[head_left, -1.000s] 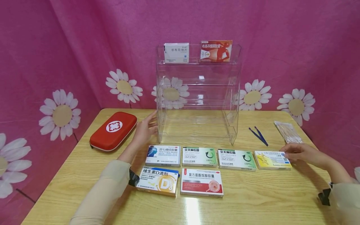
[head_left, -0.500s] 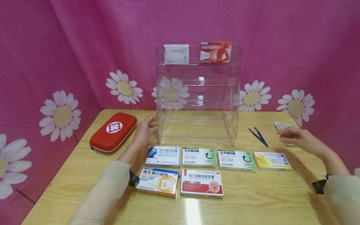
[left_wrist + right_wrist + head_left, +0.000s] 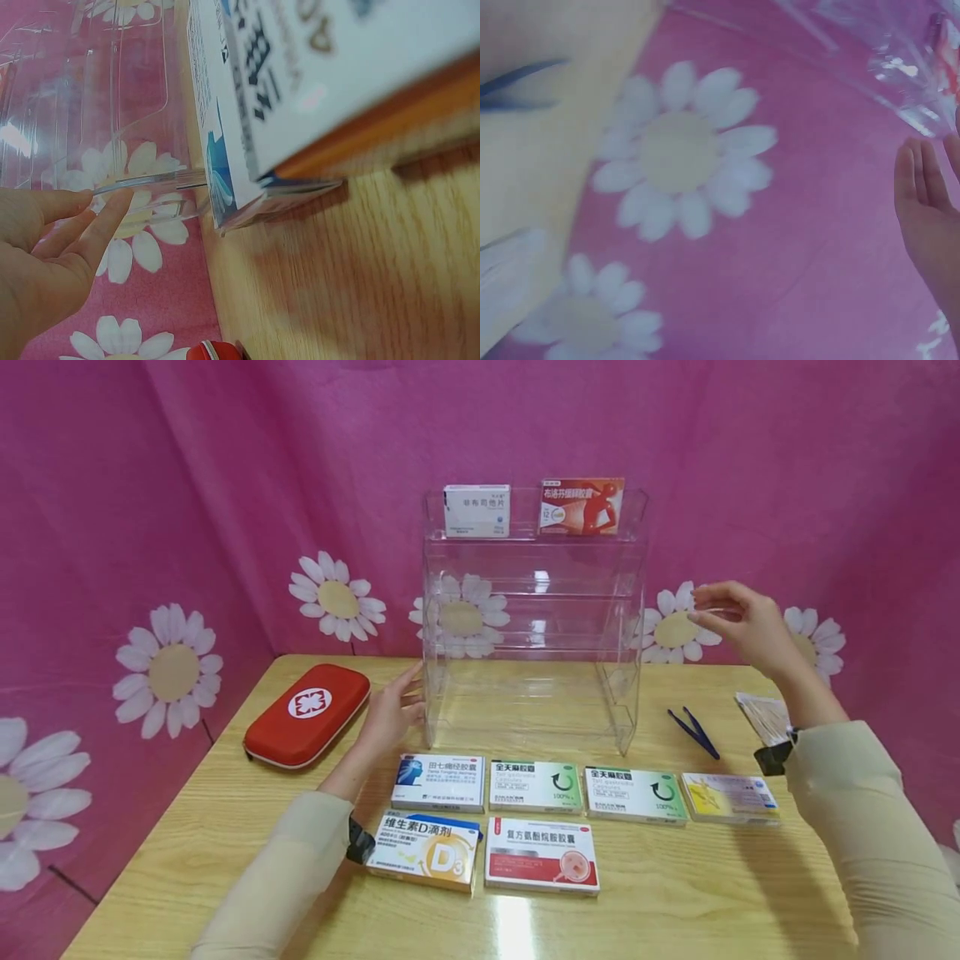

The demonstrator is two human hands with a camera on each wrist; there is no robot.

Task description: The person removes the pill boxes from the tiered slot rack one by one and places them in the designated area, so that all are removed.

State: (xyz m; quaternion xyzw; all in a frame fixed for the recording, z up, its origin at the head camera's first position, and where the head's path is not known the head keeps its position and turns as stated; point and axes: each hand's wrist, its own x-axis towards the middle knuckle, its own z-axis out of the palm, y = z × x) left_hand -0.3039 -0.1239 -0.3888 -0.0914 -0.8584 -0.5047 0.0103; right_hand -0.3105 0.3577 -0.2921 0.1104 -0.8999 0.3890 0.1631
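Note:
A clear acrylic stepped rack [image 3: 534, 595] stands at the back of the table. Its top tier holds a white medicine box [image 3: 477, 512] and a red-orange medicine box [image 3: 592, 507]. My left hand [image 3: 390, 710] touches the rack's left side with extended fingers; in the left wrist view, the fingertips [image 3: 120, 199] are right at its edge. My right hand [image 3: 746, 618] is raised in the air to the right of the rack, fingers slightly bent and holding nothing. In the right wrist view, part of that hand [image 3: 928, 202] shows at the right edge, near the blurred rack.
Several medicine boxes lie flat in two rows before the rack, including a yellow-white box [image 3: 731, 797] and a vitamin D box [image 3: 423, 850]. A red first-aid case [image 3: 307, 714] lies left, blue tweezers [image 3: 693, 732] and a cotton swab pack [image 3: 762, 717] right. A pink curtain hangs behind.
My right hand has left the yellow-white box, passed over the cotton swabs and risen up and leftward toward the rack. The left hand stays at the rack's side.

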